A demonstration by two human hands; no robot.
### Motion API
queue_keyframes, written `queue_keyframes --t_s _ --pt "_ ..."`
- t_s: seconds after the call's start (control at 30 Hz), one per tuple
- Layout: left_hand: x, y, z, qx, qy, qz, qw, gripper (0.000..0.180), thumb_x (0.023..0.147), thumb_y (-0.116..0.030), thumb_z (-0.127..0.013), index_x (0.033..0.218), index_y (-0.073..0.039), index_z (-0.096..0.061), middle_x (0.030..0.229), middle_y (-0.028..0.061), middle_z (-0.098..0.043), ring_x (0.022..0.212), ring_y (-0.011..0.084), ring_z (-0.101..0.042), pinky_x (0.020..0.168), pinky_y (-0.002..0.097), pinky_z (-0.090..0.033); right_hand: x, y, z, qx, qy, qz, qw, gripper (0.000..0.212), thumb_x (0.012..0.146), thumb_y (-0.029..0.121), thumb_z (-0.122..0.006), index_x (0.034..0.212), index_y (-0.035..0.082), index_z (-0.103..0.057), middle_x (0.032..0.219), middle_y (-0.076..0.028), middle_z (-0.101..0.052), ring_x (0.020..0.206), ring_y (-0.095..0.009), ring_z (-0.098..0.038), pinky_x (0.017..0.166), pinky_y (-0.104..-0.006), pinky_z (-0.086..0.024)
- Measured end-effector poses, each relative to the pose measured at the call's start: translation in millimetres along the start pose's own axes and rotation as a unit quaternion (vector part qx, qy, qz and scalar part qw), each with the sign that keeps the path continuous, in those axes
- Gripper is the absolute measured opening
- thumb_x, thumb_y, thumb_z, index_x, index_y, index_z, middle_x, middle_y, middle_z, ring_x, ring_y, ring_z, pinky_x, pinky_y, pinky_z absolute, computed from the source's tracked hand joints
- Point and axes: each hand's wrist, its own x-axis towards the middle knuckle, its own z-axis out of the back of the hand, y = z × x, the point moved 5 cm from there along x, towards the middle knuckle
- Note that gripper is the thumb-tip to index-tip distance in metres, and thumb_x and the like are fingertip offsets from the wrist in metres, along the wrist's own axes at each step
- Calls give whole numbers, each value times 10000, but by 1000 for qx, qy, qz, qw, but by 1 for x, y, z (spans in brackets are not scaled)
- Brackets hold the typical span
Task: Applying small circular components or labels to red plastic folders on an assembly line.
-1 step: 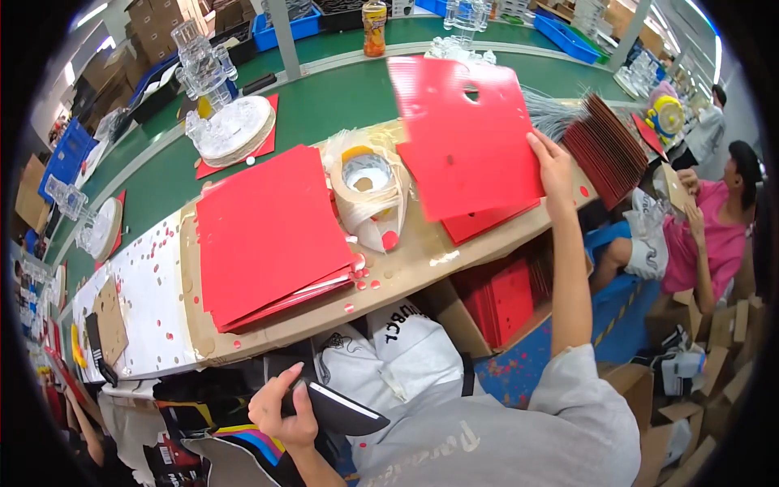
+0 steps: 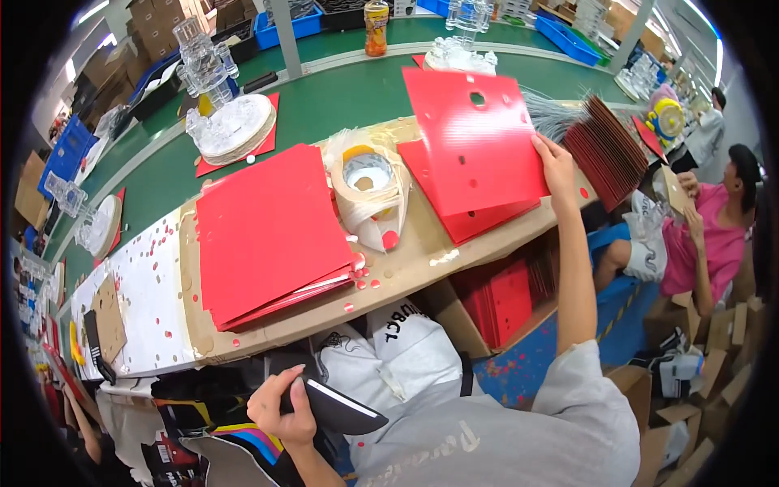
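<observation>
My right hand (image 2: 556,166) pinches the right edge of a red sheet (image 2: 471,154), with a round hole near its top and smaller holes lower down. The sheet is raised and tilted above another red pile (image 2: 495,226) on the table. Down by my lap, my left hand (image 2: 280,408) is curled, thumb and fingers around a flat black object with a pale edge (image 2: 345,408); its kind is unclear. Left of centre lies a stack of red sheets (image 2: 272,235). Between the two piles sits a tape roll (image 2: 367,174) in crumpled wrapping.
A green conveyor (image 2: 341,93) curves behind the table (image 2: 422,264), carrying clear plastic assemblies (image 2: 231,126) and a bottle (image 2: 376,28). Brown-edged sheets (image 2: 604,150) stand at right. An open carton (image 2: 454,312) sits below the table. A co-worker in pink (image 2: 706,243) sits at far right.
The red sheet in my right hand has shifted slightly right and down, and its tilt has changed. My right hand has moved a little right. My left hand is nearly still.
</observation>
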Motion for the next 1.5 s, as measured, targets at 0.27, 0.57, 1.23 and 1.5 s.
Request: queue_keyframes --t_s 0.27,0.57,1.23,1.5 --pt "17 13 -11 50 -25 142 988 344 982 -113 -597 721 45 -438 594 118 -302 550 162 -277 511 366 -223 36 -79 0 -317 50 92 942 346 953 330 -614 1142 67 -736 999 -226 -727 937 -340 -725 849 -387 -543" --pt "24 11 -18 33 43 179 982 231 927 -103 -488 762 27 -391 631 156 -301 563 234 -303 536 390 -255 4 -51 -10 -497 3 122 859 308 933 322 -639 1108 87 -732 1054 -173 -692 989 -367 -665 837 -473 -529" --pt "28 9 -16 -6 36 226 973 181 958 -90 -603 822 19 -552 613 106 -500 543 188 -437 539 327 -356 -291 91 -136 4 454 359 815 294 782 -15 -746 1068 47 -766 1072 -100 -753 777 -196 -743 642 -265 -604" --pt "35 14 -11 -9 27 213 977 185 931 -70 -624 792 21 -543 626 163 -548 522 306 -518 534 371 -400 -274 95 -155 70 541 210 811 167 765 -32 -790 921 22 -765 982 -113 -767 804 -208 -751 690 -269 -599"
